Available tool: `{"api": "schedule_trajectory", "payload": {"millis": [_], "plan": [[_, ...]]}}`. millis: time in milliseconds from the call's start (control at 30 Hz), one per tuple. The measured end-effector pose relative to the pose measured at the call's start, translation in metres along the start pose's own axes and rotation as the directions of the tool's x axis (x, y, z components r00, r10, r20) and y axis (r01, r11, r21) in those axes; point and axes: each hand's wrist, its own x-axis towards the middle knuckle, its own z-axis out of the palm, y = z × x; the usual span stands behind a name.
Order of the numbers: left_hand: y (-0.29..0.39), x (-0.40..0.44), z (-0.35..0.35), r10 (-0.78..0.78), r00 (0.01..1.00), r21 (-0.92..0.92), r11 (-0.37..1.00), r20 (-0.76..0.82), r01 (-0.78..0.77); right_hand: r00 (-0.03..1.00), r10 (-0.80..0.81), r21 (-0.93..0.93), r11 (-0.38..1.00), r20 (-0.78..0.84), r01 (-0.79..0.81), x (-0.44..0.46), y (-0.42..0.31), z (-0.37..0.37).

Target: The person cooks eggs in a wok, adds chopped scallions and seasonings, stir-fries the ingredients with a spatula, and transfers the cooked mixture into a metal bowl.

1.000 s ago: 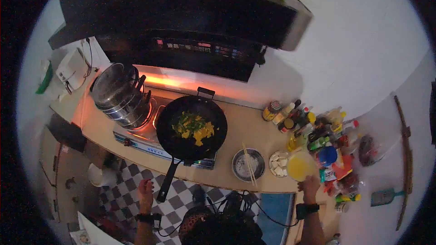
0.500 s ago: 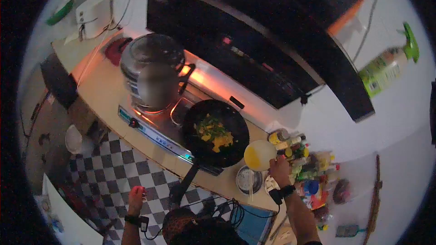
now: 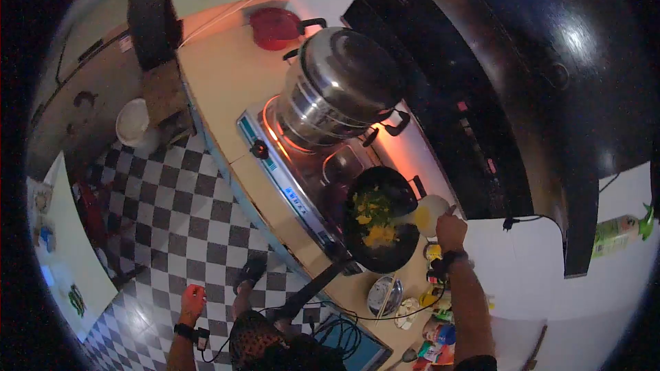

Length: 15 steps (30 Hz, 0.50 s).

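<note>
My right hand (image 3: 451,231) holds a pale bowl (image 3: 431,214) with yellow liquid, tilted at the right rim of the black wok (image 3: 368,251). Green leaves and yellow pieces (image 3: 375,216) lie in the wok, whose long handle (image 3: 313,290) points down-left. My left hand (image 3: 193,301) hangs over the checkered floor, fingers curled and touching nothing I can see; whether it holds something small is unclear. Left of the wok, a steel steamer pot (image 3: 330,93) stands on the stove (image 3: 295,196) over a glowing orange burner.
Below the wok are a metal bowl (image 3: 385,295) with chopsticks across it and a plate of white pieces (image 3: 407,313). Bottles and packets (image 3: 440,333) stand beyond. A red object (image 3: 275,28) lies behind the pot; the black range hood (image 3: 474,96) overhangs the back.
My right hand has carried the bowl from the counter's right side to the wok's rim and tilted it. The view has turned left. My left hand stays low and free of the counter.
</note>
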Motion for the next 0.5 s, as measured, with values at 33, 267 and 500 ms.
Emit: {"api": "schedule_trajectory", "payload": {"millis": [33, 267, 500], "plan": [[-0.012, -0.001, -0.003, -0.008, 1.000, -0.014, 1.000, -0.010, 0.008, 0.999, -0.031, -0.030, 0.999, -0.024, 0.030, 0.012, -0.004, -0.010], [-0.042, 0.004, 0.004, 0.089, 0.989, 0.068, 0.994, -0.120, -0.081, 0.944, -0.157, -0.105, 0.986, -0.291, 0.131, 0.020, -0.040, -0.088], [-0.039, 0.038, 0.026, 0.107, 0.991, -0.245, 0.966, 0.080, -0.084, 0.918, -0.271, -0.090, 0.963, -0.291, 0.256, -0.042, -0.039, -0.096]]}}
